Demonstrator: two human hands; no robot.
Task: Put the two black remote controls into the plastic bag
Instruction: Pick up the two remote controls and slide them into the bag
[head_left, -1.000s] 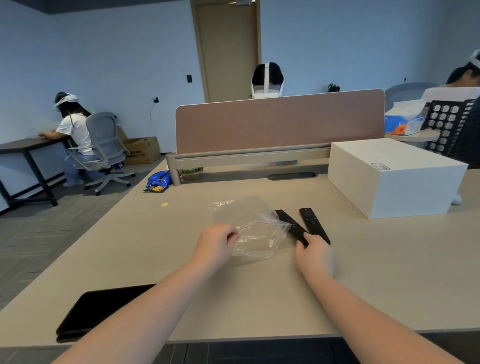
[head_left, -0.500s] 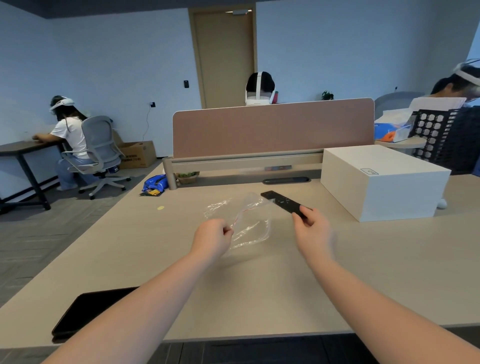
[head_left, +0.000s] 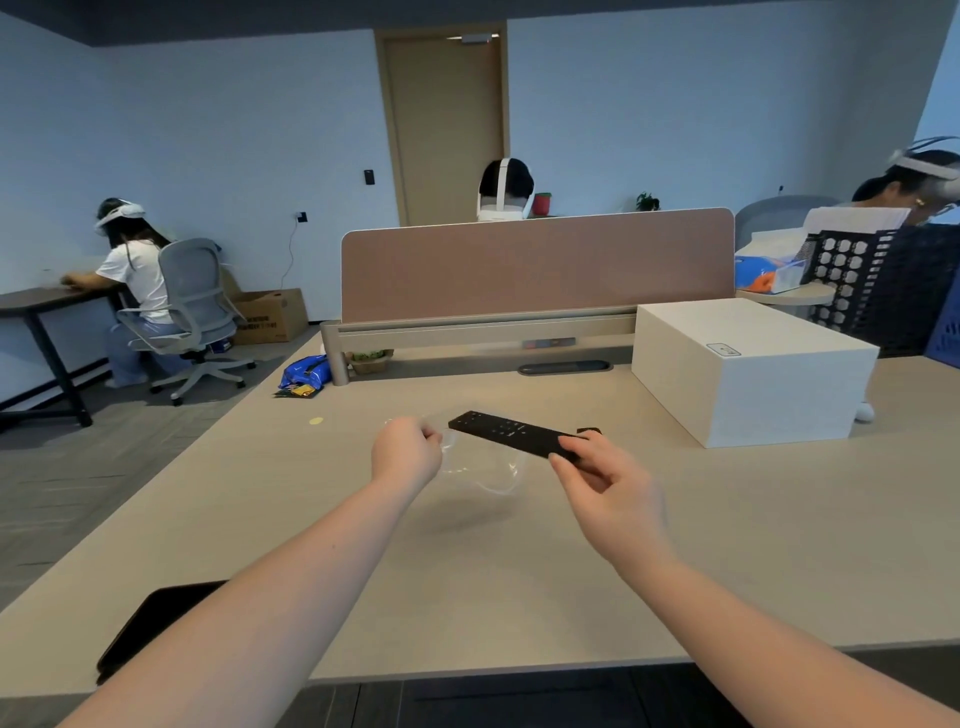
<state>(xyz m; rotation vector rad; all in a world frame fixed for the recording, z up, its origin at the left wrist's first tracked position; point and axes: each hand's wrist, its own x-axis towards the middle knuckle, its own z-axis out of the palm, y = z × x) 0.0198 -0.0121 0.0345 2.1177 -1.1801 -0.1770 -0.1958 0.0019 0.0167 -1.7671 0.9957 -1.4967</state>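
Note:
My right hand (head_left: 602, 475) grips one end of a black remote control (head_left: 506, 432), held flat in the air above the beige desk (head_left: 519, 561) with its far end pointing left. A small black tip (head_left: 589, 431) shows just behind my fingers; it looks like the second remote, mostly hidden. My left hand (head_left: 405, 453) is closed on the edge of the clear plastic bag (head_left: 488, 473), which hangs lifted between my two hands, just below the remote.
A white box (head_left: 748, 371) stands on the desk at the right. A black tablet (head_left: 150, 626) lies at the near left edge. A pink divider (head_left: 535, 267) closes the desk's far side, a blue snack bag (head_left: 306, 371) by it. People sit beyond.
My right hand has lifted the remote off the desk and swung it leftward over the bag. My left hand has raised the bag off the desk.

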